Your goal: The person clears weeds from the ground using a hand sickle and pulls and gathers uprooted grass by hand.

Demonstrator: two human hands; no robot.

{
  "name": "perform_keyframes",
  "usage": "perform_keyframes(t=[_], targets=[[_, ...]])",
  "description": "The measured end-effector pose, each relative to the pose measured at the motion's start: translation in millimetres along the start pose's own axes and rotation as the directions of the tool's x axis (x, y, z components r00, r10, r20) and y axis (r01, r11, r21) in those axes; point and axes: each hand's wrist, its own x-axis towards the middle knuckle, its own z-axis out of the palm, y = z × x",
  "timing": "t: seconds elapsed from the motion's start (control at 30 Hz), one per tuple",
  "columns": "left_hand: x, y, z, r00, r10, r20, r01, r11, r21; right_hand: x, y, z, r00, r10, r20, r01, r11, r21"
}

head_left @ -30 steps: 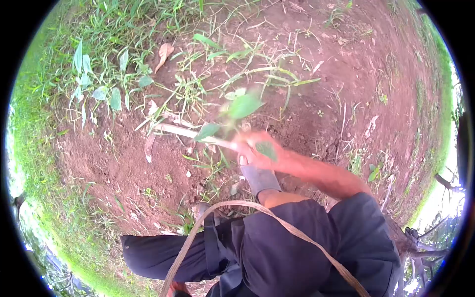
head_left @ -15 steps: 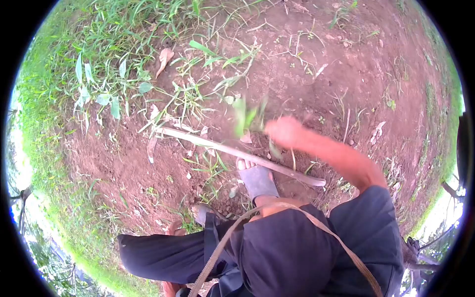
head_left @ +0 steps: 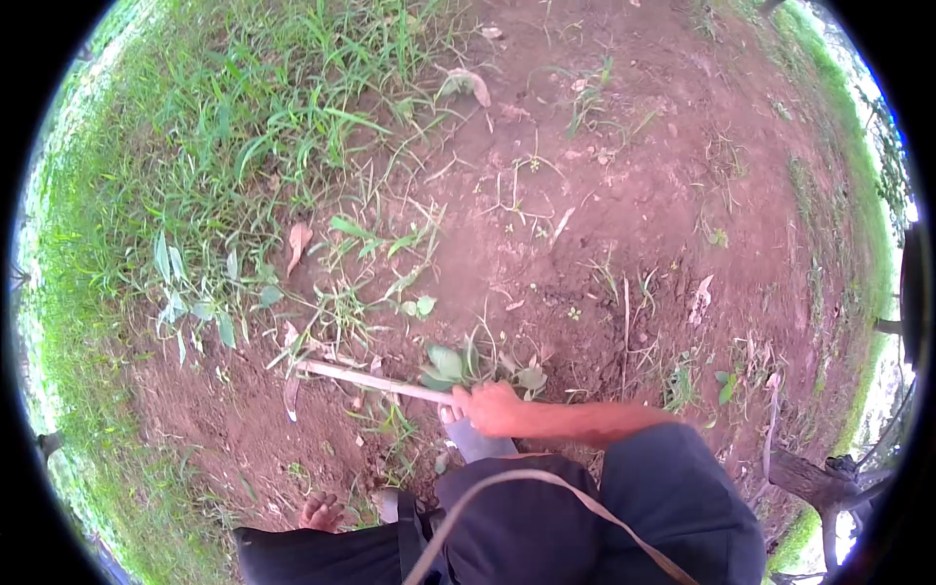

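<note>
The right hand [head_left: 492, 409] closes round a pale shaft [head_left: 375, 380] pointing towards ten o'clock; a firm grip clear of the toes [head_left: 450, 413] suits it. The left hand [head_left: 322, 512], at seven, half curls, contents unclear. Leaves [head_left: 444, 364] lie near eleven; no writing is legible.

The person wears a dark blue-grey top, its loose right sleeve [head_left: 678, 492] stopping short and leaving the forearm bare down to the right hand [head_left: 474, 398]. The left hand [head_left: 322, 511] is bare too. Dark, nearly black trousers [head_left: 522, 522] show soft folds. A flat tan strap [head_left: 534, 476] curves across the front. The grey shoe [head_left: 480, 445] is open at the front, with toes showing.
</note>
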Motion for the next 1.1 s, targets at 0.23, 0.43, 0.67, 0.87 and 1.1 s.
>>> perform_keyframes(t=[0.23, 0.43, 0.67, 0.87, 1.1], targets=[[4, 23, 44, 0.995, -0.092, -0.041, 0.098, 0.978, 0.184, -39, 28, -32, 0.998, -0.049, 0.036, 0.028, 0.898, 0.440], [11, 39, 69, 0.996, -0.053, 0.072, 0.025, 0.939, 0.343, -189, 76, -35, 0.880, 0.467, -0.093, -0.226, 0.581, 0.782], [-7, 124, 197, 0.918, -0.064, 0.392, -0.089, 0.929, 0.360, -261, 106, -19, 0.534, 0.845, -0.018, -0.100, 0.084, 0.991], [-4, 170, 254, 0.917, 0.324, 0.232, -0.391, 0.614, 0.686, -189, 139, -108, 0.475, 0.868, -0.146, -0.069, 0.202, 0.977], [22, 165, 218, 0.962, 0.209, 0.175, -0.272, 0.792, 0.547, -44, 247, -225, 0.285, 0.880, -0.379, 0.228, 0.322, 0.919]])
